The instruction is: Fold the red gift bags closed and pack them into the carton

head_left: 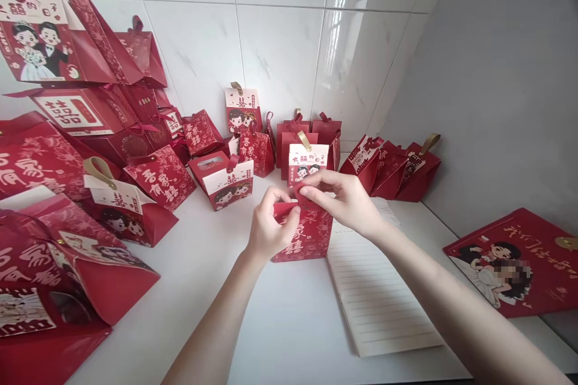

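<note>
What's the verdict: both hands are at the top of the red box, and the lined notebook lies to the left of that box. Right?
Not quite: the lined notebook lies to the right of the red box, as the head view shows. The left hand and right hand are indeed at its top.

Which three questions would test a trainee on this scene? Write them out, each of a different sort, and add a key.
1. Where are the left hand and right hand?
A) Flat against the wall tiles
B) At the top of the red box
C) Resting in the person's lap

2. True or false: the lined notebook lies to the left of that red box.

3. Fill in: the white-topped box just beyond the hands has a ____ strap.

Key:
1. B
2. False; it lies to the right.
3. Gold
</note>
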A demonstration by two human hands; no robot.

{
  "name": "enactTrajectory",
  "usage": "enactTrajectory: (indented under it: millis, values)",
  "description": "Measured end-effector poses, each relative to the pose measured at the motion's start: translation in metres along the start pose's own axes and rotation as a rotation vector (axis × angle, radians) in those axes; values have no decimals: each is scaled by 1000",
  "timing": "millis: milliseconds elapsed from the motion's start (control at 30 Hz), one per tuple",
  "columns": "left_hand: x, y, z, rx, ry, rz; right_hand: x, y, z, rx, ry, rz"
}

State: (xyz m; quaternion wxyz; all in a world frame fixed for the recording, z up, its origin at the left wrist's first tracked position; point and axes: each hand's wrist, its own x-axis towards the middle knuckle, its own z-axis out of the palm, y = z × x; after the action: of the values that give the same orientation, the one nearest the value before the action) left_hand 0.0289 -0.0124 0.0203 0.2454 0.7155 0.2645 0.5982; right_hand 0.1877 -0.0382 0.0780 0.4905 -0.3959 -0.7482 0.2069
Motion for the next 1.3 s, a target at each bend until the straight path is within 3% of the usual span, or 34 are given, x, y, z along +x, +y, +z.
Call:
enactTrajectory:
  millis: [100,233,600,1000,1300]
  values:
    - [-1,2,2,79,71,110,5,-3,3,-58,-28,-29]
    - [2,6,3,77,1,190,-4,0,6,-69,59,-58]
    - [6,13,-4,75,-70,223,-42,19,20,-139,229,-161]
    - [4,11,0,132,-68,210,-48,25,31,-256,342,-193]
    - [3,11,1,158,-65,175,-47,23,31,-278,356,-164]
